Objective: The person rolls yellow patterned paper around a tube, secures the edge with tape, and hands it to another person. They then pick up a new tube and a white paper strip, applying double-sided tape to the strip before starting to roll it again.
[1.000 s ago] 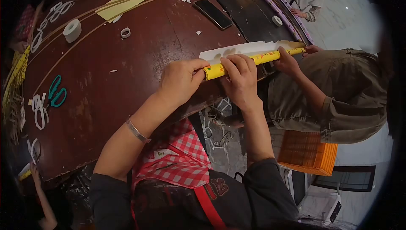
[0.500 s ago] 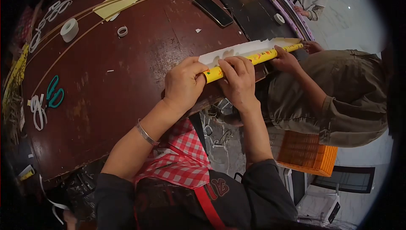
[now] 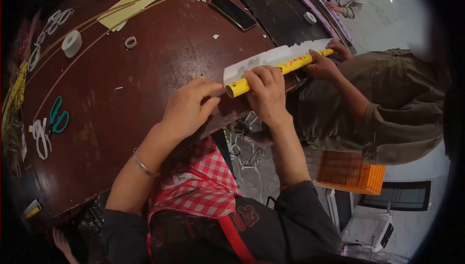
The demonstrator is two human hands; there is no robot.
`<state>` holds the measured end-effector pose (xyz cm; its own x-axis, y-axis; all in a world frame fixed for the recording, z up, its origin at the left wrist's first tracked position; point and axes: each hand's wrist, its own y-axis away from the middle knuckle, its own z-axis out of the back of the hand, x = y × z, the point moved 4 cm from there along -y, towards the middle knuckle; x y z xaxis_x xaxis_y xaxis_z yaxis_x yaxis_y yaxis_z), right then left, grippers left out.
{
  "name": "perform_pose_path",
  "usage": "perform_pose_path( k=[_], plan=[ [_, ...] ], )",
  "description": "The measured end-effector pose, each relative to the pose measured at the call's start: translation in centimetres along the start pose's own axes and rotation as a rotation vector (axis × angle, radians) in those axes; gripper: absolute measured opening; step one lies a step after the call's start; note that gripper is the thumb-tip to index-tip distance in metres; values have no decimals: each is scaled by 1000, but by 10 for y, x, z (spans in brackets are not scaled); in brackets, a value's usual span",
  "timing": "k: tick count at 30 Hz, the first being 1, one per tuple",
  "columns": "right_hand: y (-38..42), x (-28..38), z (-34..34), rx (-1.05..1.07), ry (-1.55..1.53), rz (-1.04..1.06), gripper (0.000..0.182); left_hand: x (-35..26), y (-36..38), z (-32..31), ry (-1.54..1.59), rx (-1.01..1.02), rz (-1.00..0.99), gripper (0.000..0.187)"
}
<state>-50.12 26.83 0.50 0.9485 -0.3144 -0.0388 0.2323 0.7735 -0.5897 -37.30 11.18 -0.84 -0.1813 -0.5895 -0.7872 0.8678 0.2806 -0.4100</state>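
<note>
1 yellow printed paper tube [image 3: 278, 69] on 1 white torn-edge sheet [image 3: 271, 58], worn brown wood table [image 3: 145, 70]. R hand [image 3: 265, 94] curled over tube, gripping; L hand [image 3: 186, 109] flat, fingers loosely spread, holding nothing, at tube end. 2 co-worker hands [image 3: 322, 65] on far end.

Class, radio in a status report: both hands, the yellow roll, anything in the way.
Left hand flat on the table, fingertips by the roll's end. Right hand pressing down on the yellow roll. Co-worker's hand holds the far end. White strip lies alongside.
</note>
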Motion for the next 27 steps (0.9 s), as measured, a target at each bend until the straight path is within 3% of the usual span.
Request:
perform_pose_path(
  k=[5,9,19,24,26,27],
  plan=[
    [2,-12,-13,5,3,-9,37,7,25,30,-79,83,95,24],
    [-26,20,-13,-62,-41,89,32,5,46,54,-143,62,118,23],
    [-67,165,-56,-52,-581,531,23,-1,119,153,-392,-123,160,20],
    [-21,261,-49,88,-893,711,19,24,197,223,-411,-309,383,21],
    [-17,284,-55,112,-923,706,13,24,224,239,-450,-278,379,22],
    [-16,295,-57,139,-950,704,12,23,238,245,-467,-356,422,22]
  ],
)
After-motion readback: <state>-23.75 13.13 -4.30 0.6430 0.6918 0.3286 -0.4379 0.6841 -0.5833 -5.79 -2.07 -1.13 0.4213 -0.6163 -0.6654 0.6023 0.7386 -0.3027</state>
